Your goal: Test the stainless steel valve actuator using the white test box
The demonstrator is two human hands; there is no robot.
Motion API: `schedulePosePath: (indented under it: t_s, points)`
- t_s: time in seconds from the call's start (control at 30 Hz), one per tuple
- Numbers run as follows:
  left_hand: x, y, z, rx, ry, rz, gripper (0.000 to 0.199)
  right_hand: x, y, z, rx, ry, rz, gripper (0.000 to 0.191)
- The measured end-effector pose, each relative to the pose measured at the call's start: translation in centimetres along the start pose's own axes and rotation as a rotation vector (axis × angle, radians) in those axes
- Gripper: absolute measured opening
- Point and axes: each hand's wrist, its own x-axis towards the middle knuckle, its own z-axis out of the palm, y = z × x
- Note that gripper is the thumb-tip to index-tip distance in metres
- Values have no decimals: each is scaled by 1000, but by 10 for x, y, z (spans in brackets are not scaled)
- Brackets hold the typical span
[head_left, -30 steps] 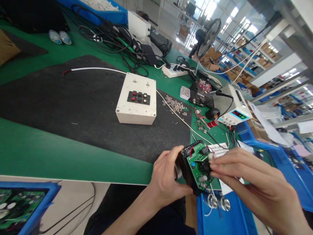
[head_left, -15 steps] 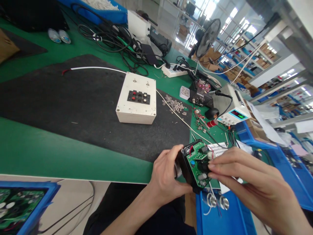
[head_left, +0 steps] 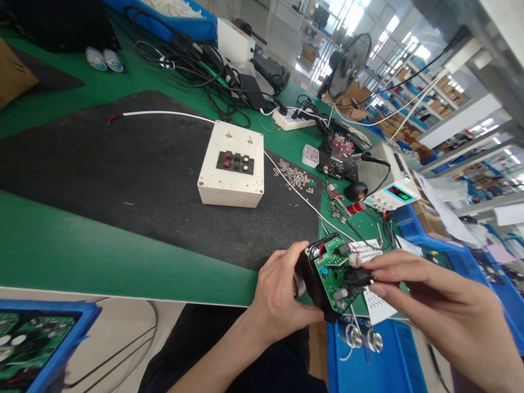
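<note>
A black housing [head_left: 313, 286] with a green circuit board [head_left: 329, 270] in its open face is held over the bench's front edge. The left hand [head_left: 278, 286] grips it from the side, thumb and fingers spread around it; the palm hides part of the casing. The right hand [head_left: 434, 300] has its fingertips nearly together, pinching a black part [head_left: 355, 278] over the board; whether that part is attached cannot be told. Below, metal cups [head_left: 373, 339] hang partly hidden above a blue bin [head_left: 368, 376], cut off by the frame. Farther off, the power supply's digits [head_left: 400, 193] are too blurred to read.
</note>
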Motion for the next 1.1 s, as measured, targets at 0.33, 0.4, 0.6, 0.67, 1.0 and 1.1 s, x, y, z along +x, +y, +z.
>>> schedulePosePath:
  t_s: [0.33,0.4,0.6,0.67,1.0,1.1]
  points:
    - [2,1,0,-22,-1,-16,107,-12,32,11,563,124,322,10]
    - [3,1,-1,-17,-1,-19,106,-14,35,14,656,130,393,12]
    - [3,2,-1,-22,4,-2,107,-18,41,18,709,111,397,15]
    - [3,2,0,-23,2,-4,107,-18,38,19,632,145,350,16]
    - [2,1,1,-8,7,9,104,-13,-6,21,-210,55,-140,32]
    - [2,1,1,-11,7,14,106,-14,-8,22,-282,28,-192,30]
